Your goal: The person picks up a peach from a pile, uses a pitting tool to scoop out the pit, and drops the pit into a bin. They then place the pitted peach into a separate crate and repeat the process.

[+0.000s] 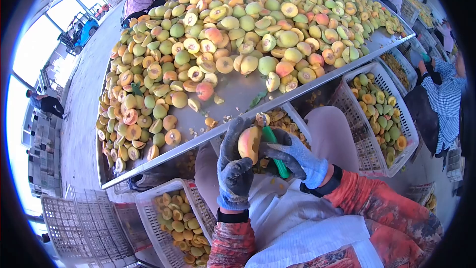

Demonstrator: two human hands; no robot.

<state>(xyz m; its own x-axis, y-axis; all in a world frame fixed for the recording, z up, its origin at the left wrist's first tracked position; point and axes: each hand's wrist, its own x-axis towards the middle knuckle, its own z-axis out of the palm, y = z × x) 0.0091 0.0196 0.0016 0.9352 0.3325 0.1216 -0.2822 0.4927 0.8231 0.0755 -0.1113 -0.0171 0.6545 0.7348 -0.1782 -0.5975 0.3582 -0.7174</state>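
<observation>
My left hand (235, 168), in a blue and dark grey glove, is wrapped round a yellow and red peach (249, 145) above my lap. Just to its right, my right hand (297, 156), gloved the same way, grips a tool with a green handle (275, 152). The tool's upper end is by a small brownish piece (262, 118), close to the peach. Beyond both hands, a metal table (225, 94) bears a large heap of halved and whole peaches (218, 34).
White crates of peach halves stand at the left (144, 208) and right (379, 149). Another crate of small pieces (297, 117) is between my knees. A co-worker in a checkered top (444, 99) sits at the right. Other people work across the table. An empty-looking crate (82, 228) stands lower left.
</observation>
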